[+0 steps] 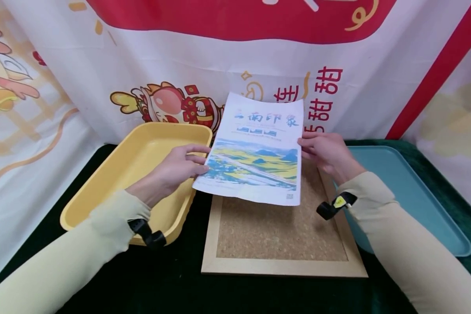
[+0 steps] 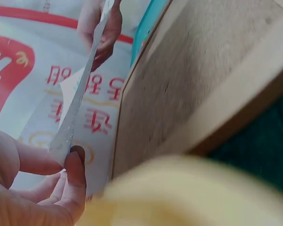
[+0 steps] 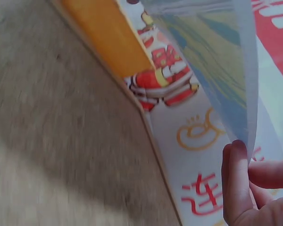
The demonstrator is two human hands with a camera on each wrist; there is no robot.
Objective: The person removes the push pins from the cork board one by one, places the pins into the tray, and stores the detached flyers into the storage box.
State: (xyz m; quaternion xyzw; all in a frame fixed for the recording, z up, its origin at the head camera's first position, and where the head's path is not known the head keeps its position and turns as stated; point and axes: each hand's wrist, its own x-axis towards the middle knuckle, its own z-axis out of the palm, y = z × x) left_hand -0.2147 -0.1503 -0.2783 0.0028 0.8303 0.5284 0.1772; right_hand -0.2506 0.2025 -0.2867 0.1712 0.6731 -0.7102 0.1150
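A printed paper sheet (image 1: 259, 152) with a landscape picture and blue lettering is held up above a wood-framed cork board (image 1: 278, 244). My left hand (image 1: 172, 172) pinches the sheet's left edge between thumb and fingers, as the left wrist view shows with the sheet (image 2: 82, 89) nearly edge-on. At the opposite edge my right hand (image 1: 329, 155) pinches the sheet too, thumb on one face and fingers on the other in the right wrist view. The sheet tilts toward me and hides the board's far part.
On the left lies a yellow tray (image 1: 137, 152), its rim close to the board. A blue-green tray (image 1: 400, 183) lies on the right, partly behind my right forearm. Dark green cloth (image 1: 161, 279) covers the table. A printed white and red banner (image 1: 204, 56) hangs behind.
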